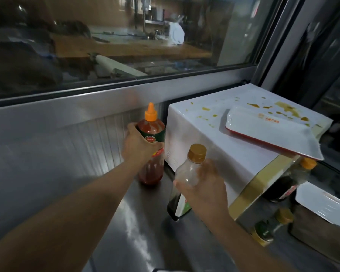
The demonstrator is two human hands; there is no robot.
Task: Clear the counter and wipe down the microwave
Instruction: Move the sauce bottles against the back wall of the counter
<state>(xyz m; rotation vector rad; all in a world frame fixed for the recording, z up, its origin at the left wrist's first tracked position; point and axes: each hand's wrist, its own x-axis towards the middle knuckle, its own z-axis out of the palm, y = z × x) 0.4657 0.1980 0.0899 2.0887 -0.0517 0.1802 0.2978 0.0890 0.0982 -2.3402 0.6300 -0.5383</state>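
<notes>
Centre of frame: left hand (139, 146) wraps the red sauce bottle (151, 154); right hand (202, 185) clamps the dark bottle (185, 185), both lifting from the counter (137, 222). Right: stained microwave (220, 138) bearing 1 tray (267, 132), apparently awaiting wiping.

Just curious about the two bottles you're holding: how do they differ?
The red bottle in the left hand has an orange nozzle cap and is nearly full of red sauce; the clear bottle in the right hand has a gold screw cap and only dark liquid low down. The red one stands upright; the clear one tilts. Both are gripped beside the microwave.
</notes>
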